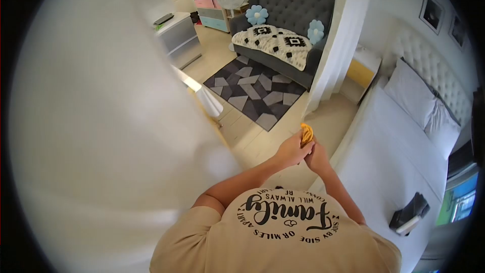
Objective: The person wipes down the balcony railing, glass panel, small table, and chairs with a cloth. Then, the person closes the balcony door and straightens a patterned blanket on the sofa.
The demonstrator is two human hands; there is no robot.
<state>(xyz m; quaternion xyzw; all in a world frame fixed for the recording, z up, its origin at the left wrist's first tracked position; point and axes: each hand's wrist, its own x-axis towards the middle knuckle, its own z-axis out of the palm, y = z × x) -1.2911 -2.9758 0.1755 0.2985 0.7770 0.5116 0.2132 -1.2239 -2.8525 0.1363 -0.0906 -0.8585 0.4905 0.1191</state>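
Both my hands meet in front of my chest, over the floor between the wall and the bed. A small bundle of looped orange yarn point(306, 134) stands up out of the fingers. My left hand point(292, 150) is closed around its lower part. Against it, my right hand point(317, 156) is closed too, with its fingers at the base of the bundle. Its lower end is hidden in the grip, so I cannot tell whether a tool is in there.
A white bed point(374, 156) runs along the right, with a black item point(410, 213) lying on it. The pale wall point(111, 136) fills the left. Ahead are a patterned rug point(252, 87), a grey sofa point(288, 0) and a white curtain point(336, 45).
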